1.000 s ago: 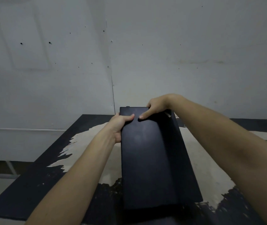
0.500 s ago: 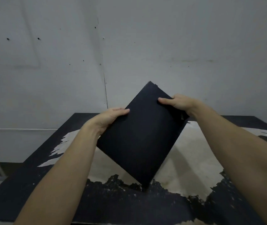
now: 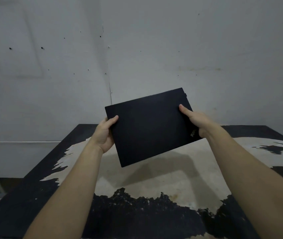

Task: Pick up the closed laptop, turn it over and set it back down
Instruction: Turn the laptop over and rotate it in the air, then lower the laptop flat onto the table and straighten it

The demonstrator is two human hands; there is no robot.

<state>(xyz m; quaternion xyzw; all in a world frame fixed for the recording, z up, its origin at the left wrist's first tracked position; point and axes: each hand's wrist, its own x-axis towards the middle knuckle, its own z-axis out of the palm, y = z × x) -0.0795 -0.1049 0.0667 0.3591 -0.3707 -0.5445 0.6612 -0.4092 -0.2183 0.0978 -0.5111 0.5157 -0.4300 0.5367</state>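
Observation:
The closed black laptop (image 3: pixel 150 125) hangs in the air above the table, its flat lid facing me and tilted, with the right side higher. A small logo shows near its lower right corner. My left hand (image 3: pixel 104 133) grips its left edge, thumb on the face. My right hand (image 3: pixel 197 121) grips its right edge, thumb laid across the lid. The laptop's shadow falls on the table below it.
The table (image 3: pixel 137 218) has a black top with a large worn pale patch in the middle. A grey wall (image 3: pixel 154 49) stands directly behind its far edge. To the left, the table edge drops to the floor.
The laptop went from lying lengthwise away from me on the table to being lifted and rotated. It is now held up broadside with both hands on its short edges.

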